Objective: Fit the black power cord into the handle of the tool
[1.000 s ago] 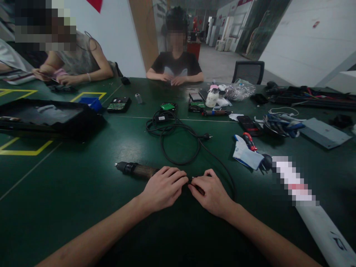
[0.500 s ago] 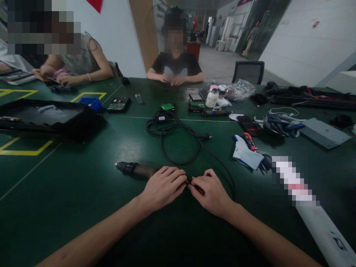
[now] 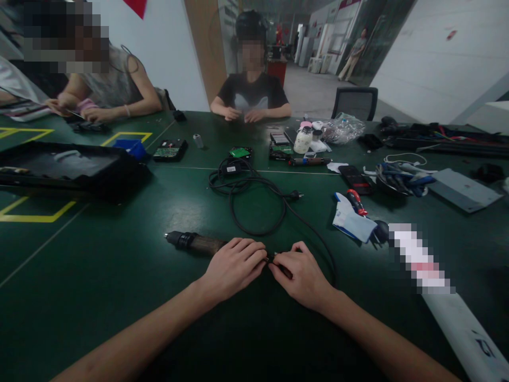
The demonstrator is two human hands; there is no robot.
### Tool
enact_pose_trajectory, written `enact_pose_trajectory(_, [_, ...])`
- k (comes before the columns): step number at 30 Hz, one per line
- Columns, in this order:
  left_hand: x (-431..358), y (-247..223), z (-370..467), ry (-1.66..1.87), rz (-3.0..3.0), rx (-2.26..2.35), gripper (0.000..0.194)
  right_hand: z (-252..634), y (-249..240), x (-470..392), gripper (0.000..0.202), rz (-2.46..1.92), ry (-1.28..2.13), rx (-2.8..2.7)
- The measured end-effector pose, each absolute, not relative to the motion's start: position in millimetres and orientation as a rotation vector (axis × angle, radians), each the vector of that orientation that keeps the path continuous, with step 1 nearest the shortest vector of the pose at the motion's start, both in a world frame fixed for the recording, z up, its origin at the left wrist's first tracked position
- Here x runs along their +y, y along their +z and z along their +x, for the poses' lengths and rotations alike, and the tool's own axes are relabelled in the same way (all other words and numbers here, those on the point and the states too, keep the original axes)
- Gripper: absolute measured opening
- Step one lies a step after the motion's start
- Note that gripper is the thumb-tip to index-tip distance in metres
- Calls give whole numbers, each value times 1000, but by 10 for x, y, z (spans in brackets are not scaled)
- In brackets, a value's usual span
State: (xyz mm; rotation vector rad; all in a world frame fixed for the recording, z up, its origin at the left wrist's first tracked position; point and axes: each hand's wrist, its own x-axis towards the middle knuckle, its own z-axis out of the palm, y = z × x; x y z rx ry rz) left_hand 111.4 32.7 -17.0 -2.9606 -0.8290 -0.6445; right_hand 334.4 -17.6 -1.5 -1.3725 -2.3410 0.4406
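An electric screwdriver with a black front end and a brownish grip lies on the green table, its bit pointing left. My left hand is wrapped over the rear of its body. At the tail end, my right hand pinches a dark cord end close to the left fingertips; the fingers hide much of the joint. A black power cord loops on the table beyond my hands and comes down near my right wrist. Its plug lies loose beside the loop.
Beyond the cord lie circuit-board units, another electric screwdriver and a phone. To the right are a glove, red-handled pliers and a long white object. A black tray stands left. Two people sit across the table.
My hands and the electric screwdriver look unmoved. The person opposite has shifted a hand slightly, and a person in the far background has changed position.
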Motion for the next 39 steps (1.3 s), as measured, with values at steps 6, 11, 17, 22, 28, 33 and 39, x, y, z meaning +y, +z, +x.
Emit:
enact_pose_trajectory(6, [326,-161,1112,-600,-2973,-816,23,3349,2,-175,23,-1379,467,-2346])
enact_pose_trajectory(11, [322,-159,1120,-612,-2967,-827,23,3346,-21,-177,24,-1370,432,-2345])
enact_pose_trajectory(17, [322,-164,1121,-625,-2956,-828,21,3346,-28,-179,23,-1372,423,-2334])
enact_pose_trajectory(22, [322,-167,1114,-572,-2988,-796,21,3349,-8,-181,22,-1379,451,-2346])
enact_pose_trajectory(28, [320,-178,1113,-570,-3000,-801,23,3351,-4,-184,23,-1387,466,-2352])
enact_pose_trajectory(33, [324,-182,1110,-578,-2986,-827,21,3353,-1,-184,21,-1390,473,-2354])
enact_pose_trajectory(39, [320,-171,1108,-547,-3004,-787,22,3352,-24,-182,21,-1390,461,-2343])
